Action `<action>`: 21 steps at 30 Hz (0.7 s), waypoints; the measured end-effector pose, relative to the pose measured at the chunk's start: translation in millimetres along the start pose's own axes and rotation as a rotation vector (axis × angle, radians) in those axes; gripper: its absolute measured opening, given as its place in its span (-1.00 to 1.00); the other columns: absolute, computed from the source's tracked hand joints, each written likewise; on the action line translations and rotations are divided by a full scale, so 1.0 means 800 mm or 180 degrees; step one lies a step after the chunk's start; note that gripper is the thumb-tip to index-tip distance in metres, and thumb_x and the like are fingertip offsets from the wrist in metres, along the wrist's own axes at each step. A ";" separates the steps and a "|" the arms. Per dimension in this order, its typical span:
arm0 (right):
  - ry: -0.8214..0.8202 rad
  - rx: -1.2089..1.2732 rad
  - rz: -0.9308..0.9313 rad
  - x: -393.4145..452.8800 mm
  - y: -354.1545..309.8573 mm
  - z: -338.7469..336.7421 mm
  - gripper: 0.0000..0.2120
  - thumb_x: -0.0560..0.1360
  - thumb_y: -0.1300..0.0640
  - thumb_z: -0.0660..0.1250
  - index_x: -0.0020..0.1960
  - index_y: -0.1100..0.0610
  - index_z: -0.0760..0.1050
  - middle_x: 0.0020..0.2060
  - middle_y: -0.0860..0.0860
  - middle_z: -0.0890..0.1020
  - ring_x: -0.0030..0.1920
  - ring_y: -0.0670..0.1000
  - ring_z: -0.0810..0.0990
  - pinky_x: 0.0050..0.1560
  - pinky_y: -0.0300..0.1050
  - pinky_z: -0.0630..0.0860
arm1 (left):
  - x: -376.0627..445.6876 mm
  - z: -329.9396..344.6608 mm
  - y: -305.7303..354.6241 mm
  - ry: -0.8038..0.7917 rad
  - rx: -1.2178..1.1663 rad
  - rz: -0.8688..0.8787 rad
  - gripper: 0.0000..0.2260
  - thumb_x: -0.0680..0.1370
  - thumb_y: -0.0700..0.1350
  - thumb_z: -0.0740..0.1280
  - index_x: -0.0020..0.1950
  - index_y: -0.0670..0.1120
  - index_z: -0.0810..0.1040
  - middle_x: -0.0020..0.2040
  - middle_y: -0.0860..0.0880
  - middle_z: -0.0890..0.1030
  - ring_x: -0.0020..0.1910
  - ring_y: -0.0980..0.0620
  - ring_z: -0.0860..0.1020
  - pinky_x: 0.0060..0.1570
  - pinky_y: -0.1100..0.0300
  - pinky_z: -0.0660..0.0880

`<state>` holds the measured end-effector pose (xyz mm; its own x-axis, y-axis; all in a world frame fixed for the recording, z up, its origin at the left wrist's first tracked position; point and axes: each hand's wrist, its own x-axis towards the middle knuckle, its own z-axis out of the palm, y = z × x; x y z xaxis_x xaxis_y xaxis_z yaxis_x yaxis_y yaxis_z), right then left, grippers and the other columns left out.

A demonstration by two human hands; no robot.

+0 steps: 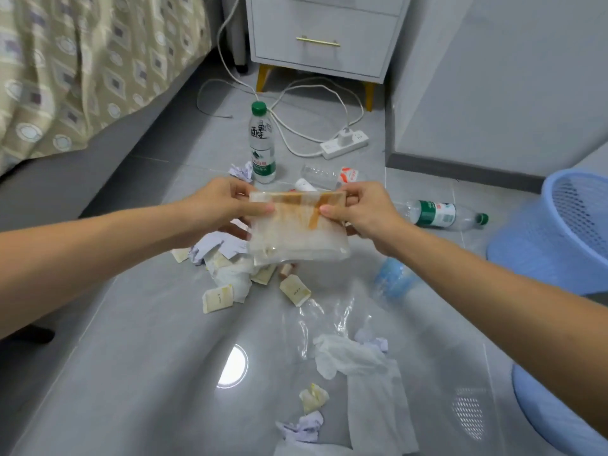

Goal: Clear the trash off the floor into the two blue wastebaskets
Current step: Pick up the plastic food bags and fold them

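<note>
The right hand (358,213) pinches the right end of a clear plastic packet (297,230), thumb on the near face and fingers curled behind its top edge; the left hand (223,209) pinches the left end the same way. The packet hangs between them above the floor, its long axis running left to right, an orange-brown strip along the top and a cloudy white body below.

The coming move turns on where the bins lie: both blue wastebaskets are on the right, so the right hand is the nearer one. The nearer wastebasket (559,419) sits at the lower right; the farther wastebasket (559,238) appears to lie tipped, its mouth facing left, though the frame edge cuts it off.

On the floor close in lie crumpled tissues (348,357) and clear film. Under the packet sits a heap of paper scraps and small sachets (217,299). To the right of the hands a lying bottle (437,213) points its green cap at the farther basket. Beyond the hands an upright bottle (261,143) stands, then a white power strip (343,144) and the nightstand (324,34).
</note>
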<state>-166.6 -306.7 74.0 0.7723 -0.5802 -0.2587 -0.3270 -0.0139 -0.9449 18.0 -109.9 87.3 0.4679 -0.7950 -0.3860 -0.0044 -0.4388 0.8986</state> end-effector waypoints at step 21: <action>0.1635 -0.0848 0.1050 -0.398 0.018 -0.422 -0.71 0.34 0.28 0.62 -0.02 0.10 0.61 -0.09 0.07 0.62 -0.18 -0.05 0.65 -0.26 -0.15 0.64 | 0.004 0.520 0.218 -0.1802 0.0283 0.0778 -0.72 0.47 -0.29 0.52 0.10 -0.13 0.54 -0.14 -0.13 0.59 -0.30 0.00 0.59 -0.36 0.19 0.59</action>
<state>-600.5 -396.9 210.4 0.2725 -0.9019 -0.3352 -0.6761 0.0684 -0.7336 -348.7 -363.2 156.1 -0.0969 -0.9649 -0.2440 -0.1370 -0.2299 0.9635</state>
